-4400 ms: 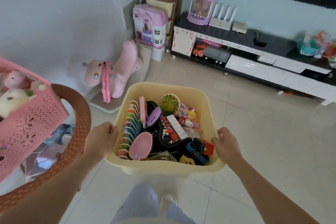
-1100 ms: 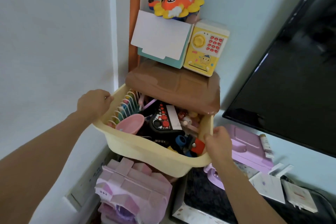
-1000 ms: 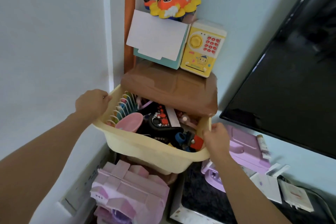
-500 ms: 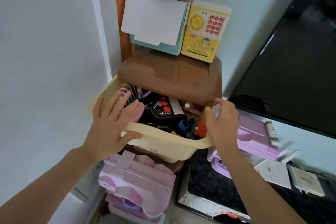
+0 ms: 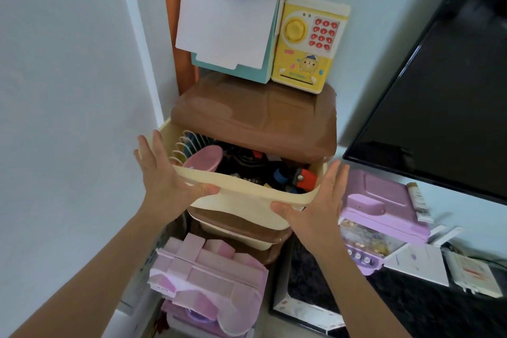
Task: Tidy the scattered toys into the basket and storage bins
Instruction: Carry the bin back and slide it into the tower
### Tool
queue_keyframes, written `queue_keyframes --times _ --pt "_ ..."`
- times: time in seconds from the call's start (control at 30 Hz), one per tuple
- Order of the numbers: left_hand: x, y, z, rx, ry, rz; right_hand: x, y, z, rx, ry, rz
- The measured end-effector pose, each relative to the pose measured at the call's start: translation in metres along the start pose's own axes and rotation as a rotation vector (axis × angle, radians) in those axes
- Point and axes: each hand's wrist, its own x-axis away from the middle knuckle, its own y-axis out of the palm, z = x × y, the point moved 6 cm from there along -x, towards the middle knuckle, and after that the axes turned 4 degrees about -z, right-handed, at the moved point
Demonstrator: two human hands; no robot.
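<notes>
A cream storage bin (image 5: 241, 208) full of toys sits partly inside a stacked rack, under its brown top (image 5: 255, 115). A pink oval toy (image 5: 203, 158), coloured rings and a red and blue toy (image 5: 297, 177) show in the bin's opening. My left hand (image 5: 164, 175) presses flat against the bin's front left corner, fingers straight and thumb along the rim. At the front right corner my right hand (image 5: 315, 206) presses with straight fingers too.
A yellow toy safe (image 5: 310, 41), a teal box with a white flap (image 5: 227, 33) and an orange plush stand on the brown top. A pink dollhouse (image 5: 208, 285) is below. A purple toy machine (image 5: 381, 217) sits on the black TV cabinet, under the TV (image 5: 439, 90).
The bin has slid further in under the brown top. Both hands have gone from gripping its rim to pressing flat on its front corners.
</notes>
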Motion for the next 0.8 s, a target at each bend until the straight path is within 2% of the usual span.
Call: queue_keyframes --times 0.17,0.33,0.47,0.63,0.8 --pt "-0.005 0.001 0.001 -0.125 -0.059 0.003 -0.008 -0.003 -0.001 -0.073 -0.024 -0.015" --pt "-0.007 0.005 0.002 -0.150 -0.099 -0.054 -0.013 -0.006 0.000 -0.023 0.007 -0.031" --pt "0.000 0.003 0.002 -0.114 -0.078 -0.086 -0.009 -0.006 -0.002 0.042 -0.006 -0.040" --pt "-0.004 0.002 -0.002 -0.062 -0.043 -0.012 -0.015 0.000 0.002 0.025 -0.015 -0.063" --pt "-0.053 0.025 0.018 -0.093 -0.101 -0.109 -0.055 -0.003 0.000 0.063 0.075 -0.005"
